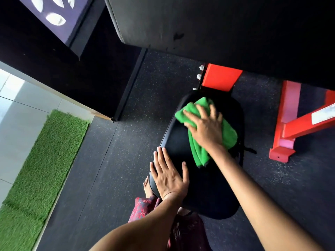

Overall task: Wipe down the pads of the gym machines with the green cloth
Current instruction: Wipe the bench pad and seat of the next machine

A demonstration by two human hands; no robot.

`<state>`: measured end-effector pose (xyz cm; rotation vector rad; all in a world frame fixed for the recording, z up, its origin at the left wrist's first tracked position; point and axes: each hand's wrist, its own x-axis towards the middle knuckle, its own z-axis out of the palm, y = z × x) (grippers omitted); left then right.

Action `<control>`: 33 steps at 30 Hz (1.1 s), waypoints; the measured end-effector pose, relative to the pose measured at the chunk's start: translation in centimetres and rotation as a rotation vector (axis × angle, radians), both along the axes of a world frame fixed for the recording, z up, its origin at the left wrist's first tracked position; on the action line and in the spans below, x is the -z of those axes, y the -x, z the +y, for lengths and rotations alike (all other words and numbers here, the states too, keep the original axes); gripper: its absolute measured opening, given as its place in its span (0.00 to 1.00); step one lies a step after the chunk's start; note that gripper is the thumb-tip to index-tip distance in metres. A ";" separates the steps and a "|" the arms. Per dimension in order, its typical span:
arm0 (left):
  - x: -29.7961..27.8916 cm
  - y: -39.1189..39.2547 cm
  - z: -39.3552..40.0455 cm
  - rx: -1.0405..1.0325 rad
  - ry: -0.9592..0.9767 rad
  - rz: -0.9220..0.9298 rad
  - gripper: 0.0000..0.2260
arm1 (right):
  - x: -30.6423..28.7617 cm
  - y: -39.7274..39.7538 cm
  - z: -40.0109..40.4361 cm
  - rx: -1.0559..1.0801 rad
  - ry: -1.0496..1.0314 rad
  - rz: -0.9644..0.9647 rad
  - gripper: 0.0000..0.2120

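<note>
Green cloth (228,132) pressed flat under open right hand (205,130) near seat pad's (181,142) far end, open left hand (169,178) bracing near edge; risks bunching, leaving near half unwiped.

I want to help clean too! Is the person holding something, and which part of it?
Nothing is gripped. The right hand presses flat on the middle of the green cloth on the black pad; the left hand rests on the pad's edge.

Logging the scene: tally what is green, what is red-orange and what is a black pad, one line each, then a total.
Green: 2, the green cloth and the artificial grass mat.
Red-orange: 2 frame parts.
Black pads: 1, the seat pad.
Total: 5
</note>
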<state>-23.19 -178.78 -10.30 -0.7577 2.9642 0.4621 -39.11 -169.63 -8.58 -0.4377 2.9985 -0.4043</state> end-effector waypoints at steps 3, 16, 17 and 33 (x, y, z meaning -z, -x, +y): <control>-0.1 0.0 -0.1 -0.006 0.006 0.001 0.33 | 0.1 -2.8 3.8 -0.120 -0.034 0.093 0.20; -0.4 0.3 0.1 -0.027 -0.006 -0.042 0.34 | -0.3 -4.7 2.0 -0.057 -0.001 0.044 0.20; -0.4 0.3 0.1 -0.031 -0.011 -0.042 0.34 | -0.3 -6.2 3.0 -0.101 -0.004 0.076 0.20; -0.5 0.2 0.0 -0.023 -0.023 -0.061 0.35 | -0.2 -7.0 3.8 -0.036 -0.016 0.073 0.20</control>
